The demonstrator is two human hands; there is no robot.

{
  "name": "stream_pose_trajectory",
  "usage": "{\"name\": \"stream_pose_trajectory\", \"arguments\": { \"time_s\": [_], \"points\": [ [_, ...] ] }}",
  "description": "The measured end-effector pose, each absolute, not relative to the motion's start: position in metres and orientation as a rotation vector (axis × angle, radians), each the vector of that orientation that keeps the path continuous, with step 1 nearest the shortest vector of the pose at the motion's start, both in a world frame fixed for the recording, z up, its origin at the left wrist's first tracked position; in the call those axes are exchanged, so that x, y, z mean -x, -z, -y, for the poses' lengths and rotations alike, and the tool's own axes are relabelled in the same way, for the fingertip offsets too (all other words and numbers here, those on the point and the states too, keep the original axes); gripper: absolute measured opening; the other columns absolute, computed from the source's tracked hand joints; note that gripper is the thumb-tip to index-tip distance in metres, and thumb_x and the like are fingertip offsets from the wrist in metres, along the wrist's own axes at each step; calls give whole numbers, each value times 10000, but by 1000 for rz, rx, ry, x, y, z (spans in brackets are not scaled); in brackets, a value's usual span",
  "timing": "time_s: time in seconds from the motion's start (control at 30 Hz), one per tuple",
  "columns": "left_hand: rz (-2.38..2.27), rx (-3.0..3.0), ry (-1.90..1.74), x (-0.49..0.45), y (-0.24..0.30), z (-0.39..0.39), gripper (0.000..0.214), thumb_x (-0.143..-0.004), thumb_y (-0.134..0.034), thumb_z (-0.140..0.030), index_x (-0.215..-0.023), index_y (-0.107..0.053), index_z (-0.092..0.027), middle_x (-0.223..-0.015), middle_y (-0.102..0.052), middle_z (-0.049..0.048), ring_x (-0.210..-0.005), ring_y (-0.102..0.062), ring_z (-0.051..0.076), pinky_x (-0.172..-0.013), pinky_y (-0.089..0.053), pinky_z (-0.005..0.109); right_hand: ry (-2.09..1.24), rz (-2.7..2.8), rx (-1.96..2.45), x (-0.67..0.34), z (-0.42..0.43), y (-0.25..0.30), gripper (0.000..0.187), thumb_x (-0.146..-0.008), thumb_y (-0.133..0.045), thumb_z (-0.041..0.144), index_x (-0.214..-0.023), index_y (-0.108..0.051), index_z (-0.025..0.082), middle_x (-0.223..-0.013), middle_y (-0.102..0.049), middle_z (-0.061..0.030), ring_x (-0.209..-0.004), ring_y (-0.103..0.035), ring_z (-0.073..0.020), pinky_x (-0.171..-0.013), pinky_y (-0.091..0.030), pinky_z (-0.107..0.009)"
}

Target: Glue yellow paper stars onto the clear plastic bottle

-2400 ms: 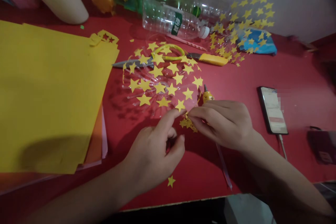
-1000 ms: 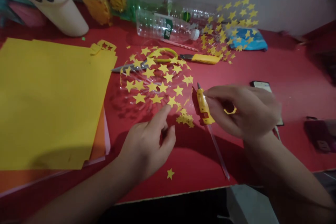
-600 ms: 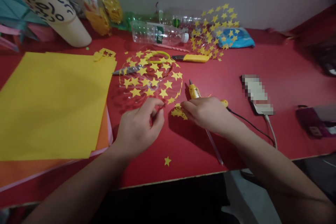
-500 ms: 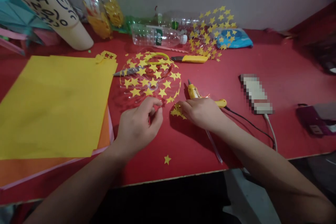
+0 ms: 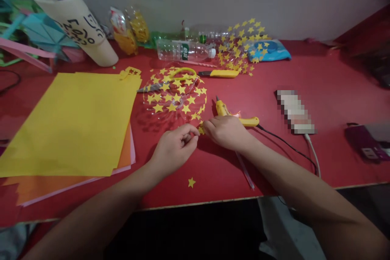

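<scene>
Roughly at mid-desk [image 5: 319, 69], both hands met over a small pile of yellow paper stars [image 5: 201, 130]. Left hand [image 5: 173, 150]: thumb & forefinger pinched shut, w/ nothing visible between them. Right hand [image 5: 227, 132]: fingertips curled down onto the pile; couldn't tell if that grip had closed on a star. Glue gun [image 5: 233, 114] lay just beside the right hand at its 12 o'clock, nozzle toward 11, cord trailing to 4. Clear plastic piece [image 5: 175, 97] w/ stars stuck on sat near, at 12 o'clock of the left hand, scissors [image 5: 152, 86] beyond it. 1 loose star [image 5: 191, 182] lay at 6 o'clock by the desk edge; yellow sheets [image 5: 76, 122] at 9. Judgement: freeing 1 star prob. goes best w/ a light fingertip pinch on 1 point, other hand pinning the pile, so thin paper doesn't crease or lift in clumps. Knuckles are best kept off the nozzle, which is poss. hot.
</scene>
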State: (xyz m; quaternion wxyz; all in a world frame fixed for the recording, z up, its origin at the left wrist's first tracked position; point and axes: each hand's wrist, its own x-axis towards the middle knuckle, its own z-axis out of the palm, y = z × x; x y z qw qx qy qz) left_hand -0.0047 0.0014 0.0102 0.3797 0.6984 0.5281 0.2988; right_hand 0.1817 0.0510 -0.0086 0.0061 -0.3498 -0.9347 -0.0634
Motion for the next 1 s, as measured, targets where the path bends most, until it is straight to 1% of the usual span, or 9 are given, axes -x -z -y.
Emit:
{"name": "stream_pose_trajectory", "arguments": {
  "time_s": [0.13, 0.27, 0.33, 0.4, 0.53, 0.73, 0.8, 0.87, 1.0],
  "points": [
    [-1371, -1740, -722, 2, -12, -3, 118, -797, -490, -234, -786, -593, -178, -465, -366, -92, -417, -338, 67, -431, -262, 190, 256, 2908, 1071, -182, -51, 9, 238, -888, -399, 79, -754, -583, 151, -622, -590, -33, -541, -410, -130, -523, -159, -304],
    [-1326, -1518, -681, 2, -16, -5, 159, -809, -514, -301, -830, -610, -175, -444, -454, -78, -390, -397, 77, -419, -300, 197, 435, 2712, 914, -183, -47, 6, 267, -911, -391, 112, -710, -555, 174, -572, -524, -1, -540, -401, -127, -518, -190, -300],
    [-1259, -1331, -656, 2, -17, -7, 218, -823, -510, -365, -865, -602, -172, -427, -485, -76, -344, -365, 72, -382, -290, 194, 511, 2595, 788, -183, -42, 2, 267, -937, -385, 134, -747, -566, 179, -557, -485, 19, -553, -400, -122, -525, -220, -292],
    [-1204, -1174, -648, 2, -18, -9, 250, -833, -501, -406, -866, -584, -173, -414, -495, -77, -303, -289, 55, -338, -231, 183, 543, 2524, 663, -183, -38, -2, 244, -952, -388, 133, -813, -584, 176, -549, -456, 34, -558, -394, -116, -528, -240, -284],
    [-1169, -1021, -667, 2, -19, -11, 179, -814, -540, -360, -785, -547, -184, -391, -481, -82, -278, -224, 30, -315, -138, 160, 557, 2500, 548, -183, -33, -8, 214, -946, -427, 111, -841, -606, 166, -546, -450, 39, -552, -398, -106, -515, -261, -276],
    [-1124, -925, -638, 2, -21, -13, 139, -761, -546, -291, -687, -530, -175, -390, -481, -63, -279, -215, 14, -313, -120, 147, 650, 2509, 462, -185, -32, -13, 195, -936, -452, 105, -884, -619, 190, -561, -481, 45, -540, -425, -92, -494, -292, -256],
    [-1108, -916, -642, 2, -22, -13, 124, -751, -539, -277, -684, -536, -173, -387, -474, -66, -278, -206, 14, -309, -122, 147, 609, 2521, 441, -185, -32, -12, 188, -929, -457, 109, -891, -619, 195, -564, -495, 46, -536, -435, -90, -489, -290, -254],
    [-1124, -939, -655, 2, -21, -12, 113, -754, -539, -269, -685, -526, -181, -385, -473, -74, -273, -207, 19, -306, -124, 150, 481, 2511, 505, -183, -31, -10, 191, -930, -443, 137, -902, -624, 189, -564, -515, 40, -536, -455, -97, -492, -299, -256],
    [-1156, -1112, -722, 2, -20, -9, 110, -782, -554, -270, -714, -512, -193, -396, -476, -90, -285, -263, 35, -312, -190, 154, -12, 2399, 765, -178, -27, -5, 251, -940, -430, 279, -871, -634, 152, -649, -624, -16, -567, -520, -102, -528, -366, -238]
  ]
}}
